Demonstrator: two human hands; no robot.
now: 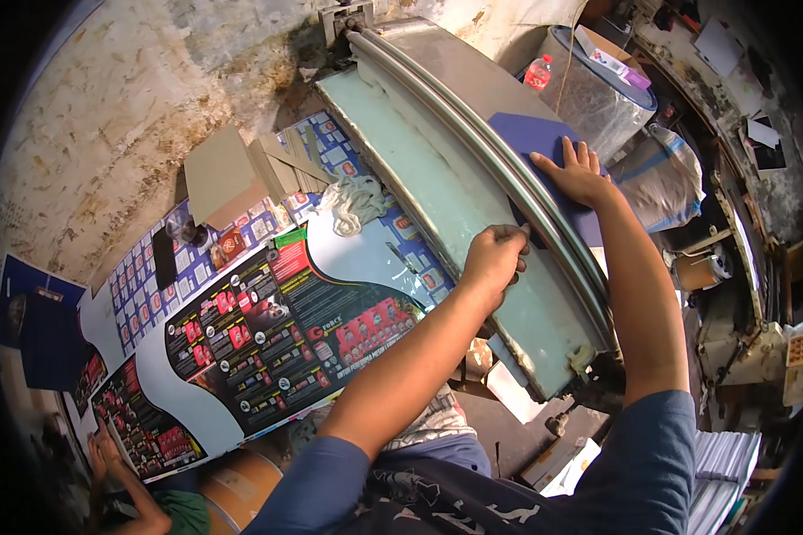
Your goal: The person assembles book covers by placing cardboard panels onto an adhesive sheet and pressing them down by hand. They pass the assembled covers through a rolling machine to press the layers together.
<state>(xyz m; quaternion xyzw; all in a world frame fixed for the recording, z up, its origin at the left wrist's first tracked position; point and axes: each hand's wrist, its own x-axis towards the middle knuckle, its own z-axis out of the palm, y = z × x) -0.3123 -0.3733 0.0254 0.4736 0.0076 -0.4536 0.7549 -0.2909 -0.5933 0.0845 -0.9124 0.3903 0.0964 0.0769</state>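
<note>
A dark blue sheet (522, 134) lies across the metal top of a long bench-like machine and passes under its curved-looking metal bar (473, 125). My right hand (580, 176) rests flat on this sheet beyond the bar, fingers spread. On the near side, my left hand (495, 263) is closed in a pinch at the bar, where a dark edge of the sheet shows by the fingertips; my fingers partly hide it. Below the left hand stretches the machine's pale green bed (419, 147).
Left of the machine, large printed sheets (250, 339) cover a table, with a crumpled white cloth (355, 203), cardboard pieces (223, 174) and a black phone-like object (164, 257). Another person's hands (107, 453) touch the sheets at lower left. A red-labelled bottle (538, 71) and blue-rimmed drum (616, 107) stand beyond.
</note>
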